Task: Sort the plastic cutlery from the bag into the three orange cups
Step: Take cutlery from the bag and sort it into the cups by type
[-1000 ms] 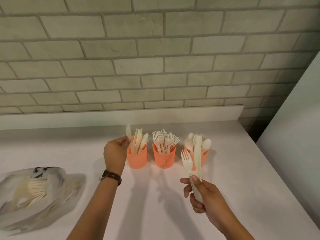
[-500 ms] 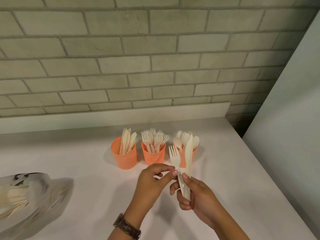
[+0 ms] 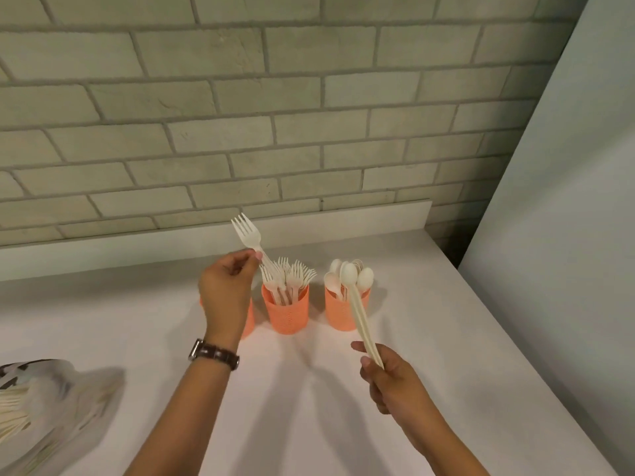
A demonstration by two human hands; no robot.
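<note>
Our left hand (image 3: 225, 290) has drawn the fork (image 3: 247, 235) away from our right hand (image 3: 391, 383) and pinches it, tines up, just above the middle cup (image 3: 288, 314) of forks. Our right hand grips a spoon (image 3: 349, 275) by its handle, in front of the right cup (image 3: 343, 312). The bag (image 3: 51, 407) lies near left.

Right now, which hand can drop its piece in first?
Probably the left hand: it pinches a fork just above the fork cup. The right hand holds its spoon short of the spoon cup.
</note>
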